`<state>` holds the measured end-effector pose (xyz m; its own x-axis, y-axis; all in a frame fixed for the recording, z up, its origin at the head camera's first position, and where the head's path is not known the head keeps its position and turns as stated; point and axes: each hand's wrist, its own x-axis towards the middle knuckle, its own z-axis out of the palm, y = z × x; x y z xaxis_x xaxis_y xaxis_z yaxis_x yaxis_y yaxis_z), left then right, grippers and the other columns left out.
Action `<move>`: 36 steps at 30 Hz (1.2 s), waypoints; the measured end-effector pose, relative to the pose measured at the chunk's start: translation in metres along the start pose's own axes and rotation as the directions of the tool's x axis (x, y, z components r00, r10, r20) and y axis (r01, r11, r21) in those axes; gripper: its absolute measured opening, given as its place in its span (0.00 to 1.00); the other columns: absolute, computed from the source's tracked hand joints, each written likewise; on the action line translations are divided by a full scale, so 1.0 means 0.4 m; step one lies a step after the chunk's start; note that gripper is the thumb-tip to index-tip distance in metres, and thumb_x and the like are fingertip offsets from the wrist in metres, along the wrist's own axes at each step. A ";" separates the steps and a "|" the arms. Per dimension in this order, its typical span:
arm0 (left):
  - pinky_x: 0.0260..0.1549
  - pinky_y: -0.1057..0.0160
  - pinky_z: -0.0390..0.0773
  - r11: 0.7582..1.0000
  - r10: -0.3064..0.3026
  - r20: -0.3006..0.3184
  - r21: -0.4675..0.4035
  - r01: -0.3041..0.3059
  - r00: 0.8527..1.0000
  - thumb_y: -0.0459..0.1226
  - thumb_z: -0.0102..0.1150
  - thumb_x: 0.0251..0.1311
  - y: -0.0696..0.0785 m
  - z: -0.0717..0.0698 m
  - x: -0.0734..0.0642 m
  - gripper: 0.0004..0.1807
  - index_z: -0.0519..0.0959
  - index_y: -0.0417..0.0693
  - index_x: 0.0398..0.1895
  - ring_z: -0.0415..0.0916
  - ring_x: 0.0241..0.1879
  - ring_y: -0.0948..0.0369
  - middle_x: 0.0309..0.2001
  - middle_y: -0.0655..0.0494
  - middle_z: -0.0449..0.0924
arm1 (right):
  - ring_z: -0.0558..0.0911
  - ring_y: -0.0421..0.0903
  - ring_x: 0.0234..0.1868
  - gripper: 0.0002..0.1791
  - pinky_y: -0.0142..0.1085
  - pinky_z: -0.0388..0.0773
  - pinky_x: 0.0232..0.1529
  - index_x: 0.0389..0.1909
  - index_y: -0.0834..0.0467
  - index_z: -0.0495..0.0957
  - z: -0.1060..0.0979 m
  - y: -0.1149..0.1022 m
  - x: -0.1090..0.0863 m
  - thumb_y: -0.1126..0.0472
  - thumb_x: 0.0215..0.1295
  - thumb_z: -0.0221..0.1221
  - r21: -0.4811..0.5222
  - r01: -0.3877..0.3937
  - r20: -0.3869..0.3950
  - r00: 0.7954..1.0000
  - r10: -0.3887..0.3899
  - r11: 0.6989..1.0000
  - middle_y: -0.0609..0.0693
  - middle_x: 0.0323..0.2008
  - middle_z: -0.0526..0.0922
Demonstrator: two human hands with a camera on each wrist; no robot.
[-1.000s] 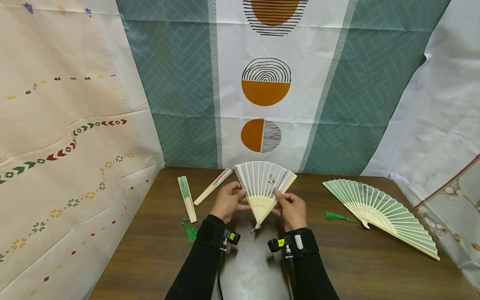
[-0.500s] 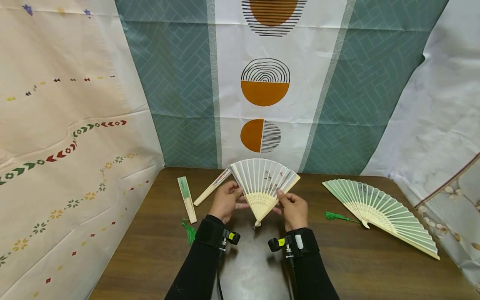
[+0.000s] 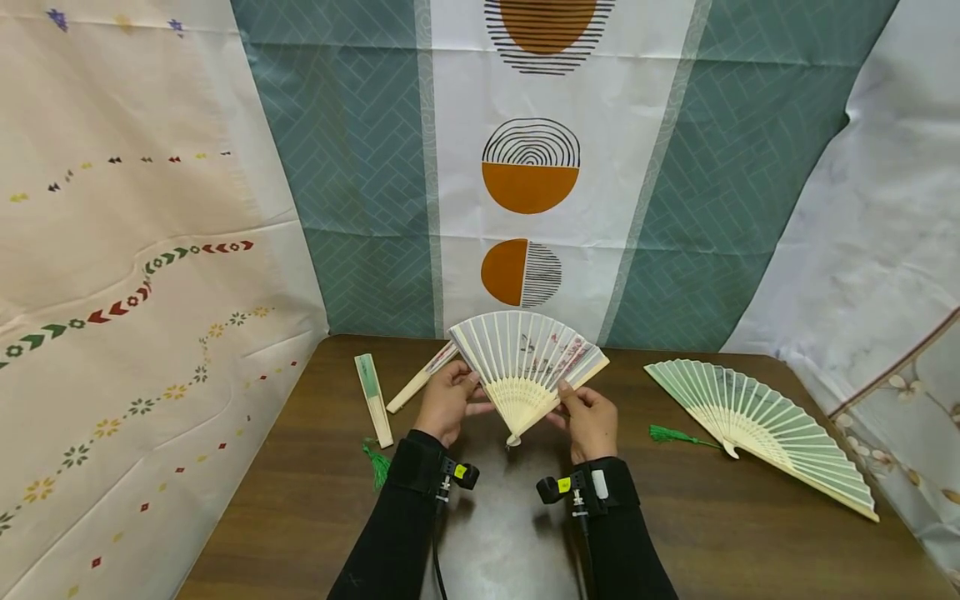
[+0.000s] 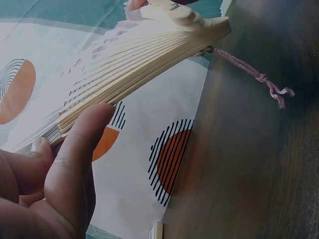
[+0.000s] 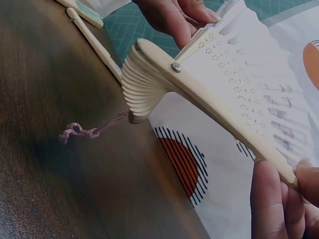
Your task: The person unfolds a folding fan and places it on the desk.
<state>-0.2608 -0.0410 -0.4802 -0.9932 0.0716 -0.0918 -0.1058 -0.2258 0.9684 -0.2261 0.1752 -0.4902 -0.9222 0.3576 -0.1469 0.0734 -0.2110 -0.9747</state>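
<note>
So: L grip (image 3: 447, 403), R grip (image 3: 592, 425) flank, pinch wht fan (image 3: 527, 360).

Your fan (image 3: 502, 346) is white with red and dark marks (image 3: 553, 357) and cream ribs (image 5: 234, 84) in a pierced flower pattern, while the wider fan (image 3: 772, 425) is pale green with a green tassel (image 3: 670, 432), the table (image 3: 300, 517) is brown, and the teal-and-white cloth (image 3: 360, 183) bears orange circles (image 3: 530, 187) with black lines.
</note>
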 end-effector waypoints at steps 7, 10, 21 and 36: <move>0.37 0.60 0.97 1.000 0.005 -0.025 -0.031 -0.006 1.000 0.26 0.50 0.88 0.004 0.000 0.001 0.10 0.79 0.28 0.59 0.85 0.39 0.59 0.46 0.49 0.84 | 0.84 0.41 0.36 0.14 0.31 0.95 0.35 0.48 0.72 0.84 0.000 -0.003 0.005 0.62 0.86 0.65 0.028 0.013 -0.013 1.000 -0.012 1.000 0.50 0.35 0.79; 0.38 0.60 0.97 0.999 0.005 -0.027 -0.043 -0.006 1.000 0.26 0.49 0.88 0.005 -0.002 0.000 0.11 0.79 0.27 0.61 0.86 0.39 0.59 0.47 0.48 0.85 | 0.84 0.41 0.35 0.14 0.31 0.95 0.35 0.46 0.71 0.83 -0.002 -0.005 0.005 0.61 0.86 0.65 0.045 -0.002 -0.016 1.000 0.002 0.999 0.50 0.34 0.78; 0.40 0.63 0.97 0.995 0.013 -0.033 -0.102 -0.016 0.999 0.27 0.46 0.90 0.006 -0.004 -0.002 0.15 0.77 0.26 0.68 0.85 0.40 0.60 0.45 0.51 0.82 | 0.84 0.40 0.36 0.15 0.29 0.95 0.37 0.48 0.72 0.79 -0.010 -0.012 0.003 0.60 0.86 0.64 0.099 -0.025 -0.027 0.999 0.028 0.995 0.49 0.34 0.79; 0.43 0.64 0.97 0.982 0.035 -0.065 -0.184 -0.046 0.997 0.28 0.43 0.91 -0.003 0.003 0.004 0.18 0.75 0.27 0.73 0.89 0.44 0.60 0.50 0.48 0.84 | 0.84 0.40 0.38 0.15 0.29 0.95 0.41 0.53 0.72 0.79 -0.010 -0.004 0.015 0.60 0.88 0.62 0.167 -0.005 -0.057 0.998 0.014 0.986 0.48 0.37 0.80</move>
<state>-0.2622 -0.0393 -0.4813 -0.9974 0.0006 -0.0726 -0.0667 -0.4036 0.9125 -0.2300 0.1814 -0.4902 -0.8982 0.4054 -0.1701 0.0135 -0.3612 -0.9324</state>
